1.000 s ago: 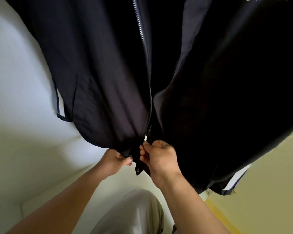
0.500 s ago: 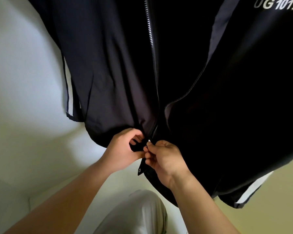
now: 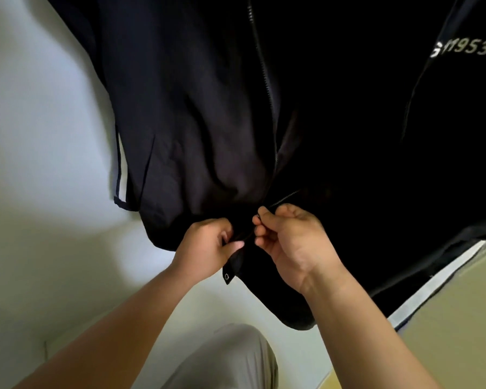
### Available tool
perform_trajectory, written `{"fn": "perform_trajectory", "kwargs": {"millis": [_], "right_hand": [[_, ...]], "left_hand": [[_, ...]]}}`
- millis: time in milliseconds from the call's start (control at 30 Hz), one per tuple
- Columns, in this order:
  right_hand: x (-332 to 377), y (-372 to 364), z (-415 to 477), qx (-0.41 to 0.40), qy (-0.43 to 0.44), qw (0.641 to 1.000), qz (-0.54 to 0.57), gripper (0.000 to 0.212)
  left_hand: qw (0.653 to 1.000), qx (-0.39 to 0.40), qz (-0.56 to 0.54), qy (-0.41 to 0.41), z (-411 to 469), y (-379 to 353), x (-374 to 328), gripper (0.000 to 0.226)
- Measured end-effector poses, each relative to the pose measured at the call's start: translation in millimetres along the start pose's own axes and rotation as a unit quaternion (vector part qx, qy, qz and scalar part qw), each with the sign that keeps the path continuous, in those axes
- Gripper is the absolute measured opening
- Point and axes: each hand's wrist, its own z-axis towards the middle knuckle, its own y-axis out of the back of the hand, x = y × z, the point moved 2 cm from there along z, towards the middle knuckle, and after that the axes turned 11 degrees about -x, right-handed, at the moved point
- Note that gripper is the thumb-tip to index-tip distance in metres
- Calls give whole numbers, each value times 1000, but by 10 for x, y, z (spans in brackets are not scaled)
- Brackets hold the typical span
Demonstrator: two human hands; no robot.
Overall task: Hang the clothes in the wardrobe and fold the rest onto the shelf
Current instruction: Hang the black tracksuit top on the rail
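Hanging from somewhere above the top edge of the frame, the dark jacket [image 3: 197, 113] fills the upper centre and right. Its hem droops to mid-frame, and whatever carries it is out of view. The cloth looks thin and soft. It creases and sags in loose folds, so I judge it light, limp and a little slick, with no stiffness to hold a shape. The zipper [image 3: 264, 68] runs down the front to the hem, and its lower end is the sensible place to take hold, since the two front edges have to be held taut and lined up there.

The left hand [image 3: 208, 248], at centre frame, has its grip closed on the hem of the left front panel, with fingers curled and thumb pressed over the cloth. It sits just above a small snap tab [image 3: 228, 276] that dangles free. The right hand [image 3: 292, 242], just beside it, pinches the bottom of the zipper between thumb and forefinger, with its fingertips [image 3: 260, 213] raised toward the teeth. Whether the slider itself is in that grip I cannot tell. Both forearms rise from the lower edge, wrists bent slightly back, palms turned toward each other.

Pale lettering [image 3: 460, 49] shows at upper right, a white wall [image 3: 40, 136] at left, and a grey-clad knee [image 3: 225, 357] at bottom centre.
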Motion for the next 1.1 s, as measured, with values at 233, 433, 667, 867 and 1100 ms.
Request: {"fn": "perform_trajectory", "kwargs": {"millis": [233,433,667,867,1100], "right_hand": [[29,32,-27,-16,-24,1000,12,32],[420,-54,-96,-23,16,1000,10,33],[532,-35,-87,-12,58,998,4,32],[635,-40,-124,-15,78,997,6,35],[1068,-47,-250,-16,135,991,7,34]], "left_hand": [[992,-43,-72,-96,152,45,-477,24],[994,-34,-48,-88,264,35,-382,25],[996,-23,-53,-62,539,60,-601,31],[968,-53,4,-246,794,30,-845,30],[974,-35,61,-214,873,-2,-879,36]]}}
